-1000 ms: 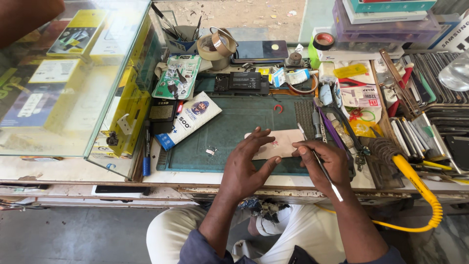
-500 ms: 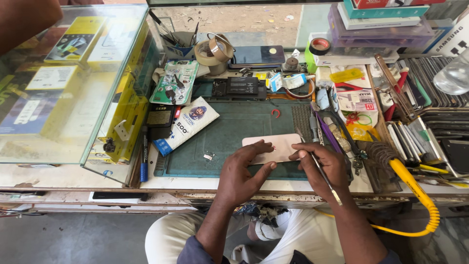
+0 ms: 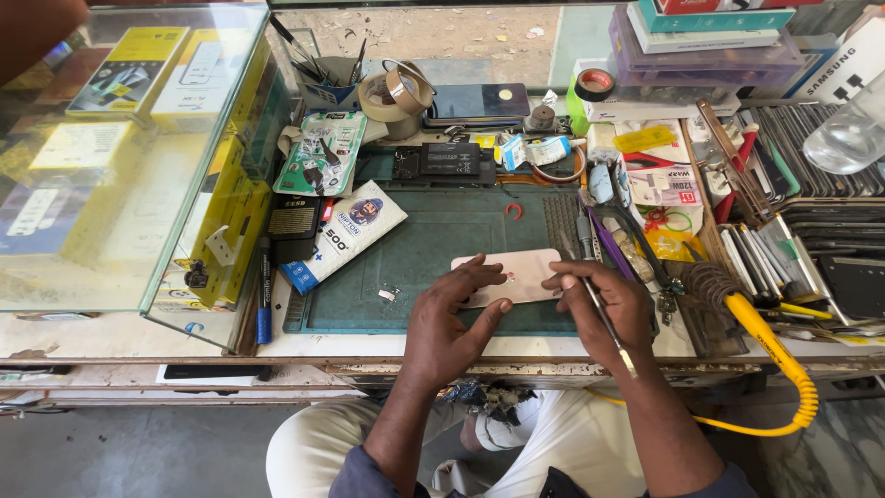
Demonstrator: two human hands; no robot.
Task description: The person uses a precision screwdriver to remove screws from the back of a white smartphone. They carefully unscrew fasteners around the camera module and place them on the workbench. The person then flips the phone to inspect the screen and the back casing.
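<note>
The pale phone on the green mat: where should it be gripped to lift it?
By its two long edges, from above. The phone lies flat, back up, on the mat; the left hand covers its left end, so the right half is freer.

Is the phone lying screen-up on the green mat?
No. The phone lies back-up, plain pale rear cover showing, on the green mat, under the left hand.
</note>
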